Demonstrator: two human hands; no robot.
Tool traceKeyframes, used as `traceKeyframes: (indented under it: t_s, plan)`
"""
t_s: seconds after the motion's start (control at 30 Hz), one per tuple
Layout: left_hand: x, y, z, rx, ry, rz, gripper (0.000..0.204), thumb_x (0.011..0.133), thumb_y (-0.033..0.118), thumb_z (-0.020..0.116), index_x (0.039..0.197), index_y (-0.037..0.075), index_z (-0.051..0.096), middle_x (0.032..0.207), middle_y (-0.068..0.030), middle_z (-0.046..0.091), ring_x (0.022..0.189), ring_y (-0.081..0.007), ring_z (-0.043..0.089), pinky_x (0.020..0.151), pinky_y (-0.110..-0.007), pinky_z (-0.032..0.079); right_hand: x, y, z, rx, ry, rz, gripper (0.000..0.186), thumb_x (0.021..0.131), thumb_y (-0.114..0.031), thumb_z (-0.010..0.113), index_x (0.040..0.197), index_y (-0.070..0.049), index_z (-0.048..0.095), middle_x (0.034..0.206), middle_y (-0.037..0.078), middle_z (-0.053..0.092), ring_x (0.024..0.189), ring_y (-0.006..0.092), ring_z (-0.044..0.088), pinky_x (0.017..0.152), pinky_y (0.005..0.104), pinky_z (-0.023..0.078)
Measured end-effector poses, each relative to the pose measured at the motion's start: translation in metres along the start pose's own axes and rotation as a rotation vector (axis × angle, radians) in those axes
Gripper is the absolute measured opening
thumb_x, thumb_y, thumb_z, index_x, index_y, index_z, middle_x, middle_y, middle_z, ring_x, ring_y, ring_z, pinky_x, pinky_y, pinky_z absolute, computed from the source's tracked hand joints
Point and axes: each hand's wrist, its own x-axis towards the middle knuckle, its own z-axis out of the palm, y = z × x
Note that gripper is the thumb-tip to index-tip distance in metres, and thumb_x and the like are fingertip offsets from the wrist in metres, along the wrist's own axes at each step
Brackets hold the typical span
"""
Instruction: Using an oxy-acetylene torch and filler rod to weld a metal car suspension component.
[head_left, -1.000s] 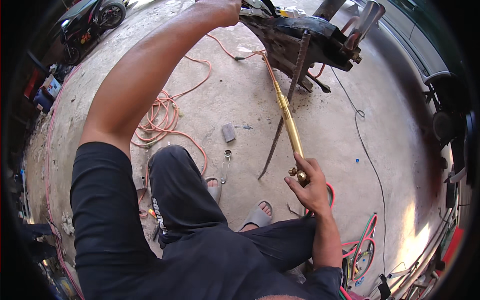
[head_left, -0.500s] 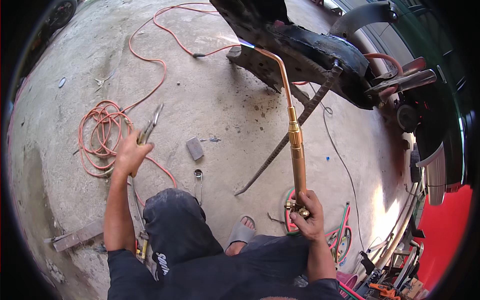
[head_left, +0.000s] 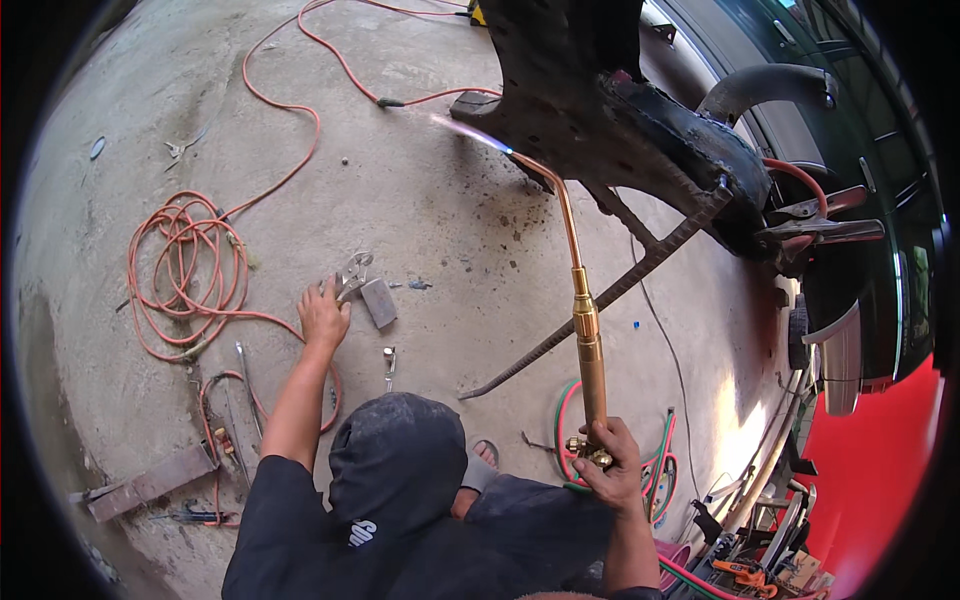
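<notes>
Head view, right hand (head_left: 612, 470) fingers clenched round brass torch (head_left: 586, 345), left hand (head_left: 323, 314) fingers on pliers (head_left: 352, 275), grip unclear

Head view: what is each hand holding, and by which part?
Right hand grips the lit brass torch at its valve end. Left hand rests on pliers on the floor; grip cannot be told.

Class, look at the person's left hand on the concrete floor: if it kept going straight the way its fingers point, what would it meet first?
Probably the metal pliers just beyond the left hand, beside a small grey block; depth is unclear.
</notes>
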Motion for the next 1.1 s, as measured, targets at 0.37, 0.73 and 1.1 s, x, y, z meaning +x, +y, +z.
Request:
traceKeyframes:
  t_s: [0.37,0.73,1.1]
  plan:
    - [-0.2,-0.11,-0.05,-0.468,-0.023,-0.44,0.04,0.102,0.027,0.065,0.133,0.002,0.069,0.131,-0.0235,0.069,0.125,-0.0392,0.063,0.11,-0.046,0.046,-0.002,-0.019,0.018,0.089,0.071,-0.11,0.066,0.082,-0.001,0.085,0.145,-0.009,0.065,0.117,0.014,0.066,0.104,0.0247,0.067,0.09,0.036,0.055]
    - [-0.236,-0.175,-0.093,-0.461,0.051,-0.495,0.04,0.097,0.019,0.064,0.132,0.002,0.071,0.119,-0.0226,0.076,0.111,-0.0366,0.073,0.099,-0.044,0.055,-0.022,-0.039,0.022,0.149,0.11,-0.195,0.069,0.085,0.001,0.082,0.15,-0.01,0.062,0.119,0.015,0.063,0.103,0.023,0.066,0.089,0.0339,0.056]
    - [-0.176,-0.107,-0.045,-0.511,-0.193,-0.412,0.046,0.096,0.027,0.068,0.138,0.007,0.067,0.118,-0.0225,0.075,0.113,-0.0387,0.071,0.1,-0.046,0.054,-0.03,-0.063,0.001,0.18,0.079,-0.285,0.064,0.097,-0.003,0.072,0.157,-0.009,0.051,0.136,0.023,0.057,0.086,0.02,0.069,0.063,0.0264,0.058]
